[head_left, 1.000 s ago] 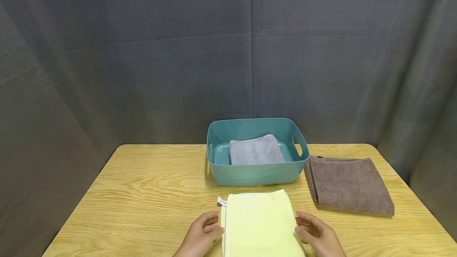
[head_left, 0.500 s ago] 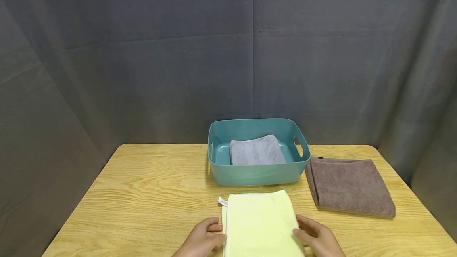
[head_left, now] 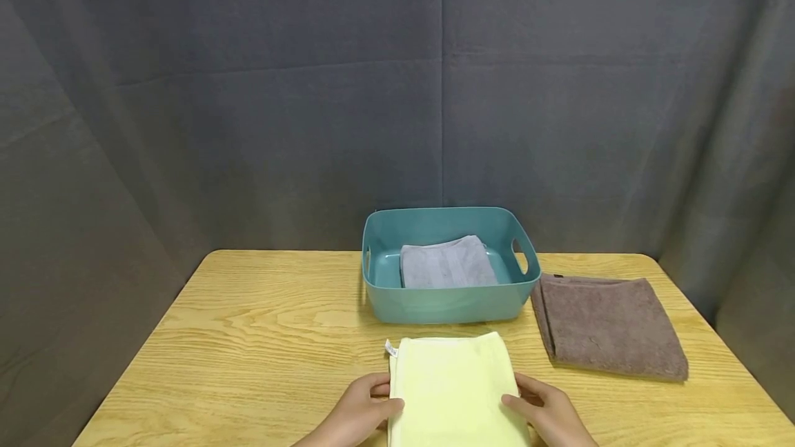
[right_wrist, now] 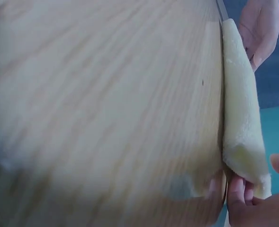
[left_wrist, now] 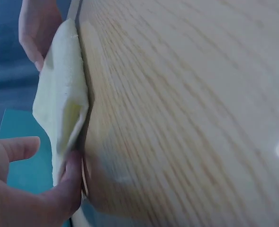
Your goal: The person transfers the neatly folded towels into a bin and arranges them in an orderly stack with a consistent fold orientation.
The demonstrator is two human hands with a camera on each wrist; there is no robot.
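The folded yellow towel (head_left: 455,392) is pinched at its two side edges: the left hand (head_left: 357,416) has fingers slipped under the left edge with the thumb above, and the right hand (head_left: 546,414) grips the right edge likewise. The towel lies on the wooden table (head_left: 248,336), just before the teal basket (head_left: 447,305). By the look of things, one grey towel (head_left: 446,262) is already stowed in the basket, while the yellow one and the brown towel (head_left: 609,326) beside the basket remain outside. A dark grey curtain (head_left: 248,88) is hung behind the table.
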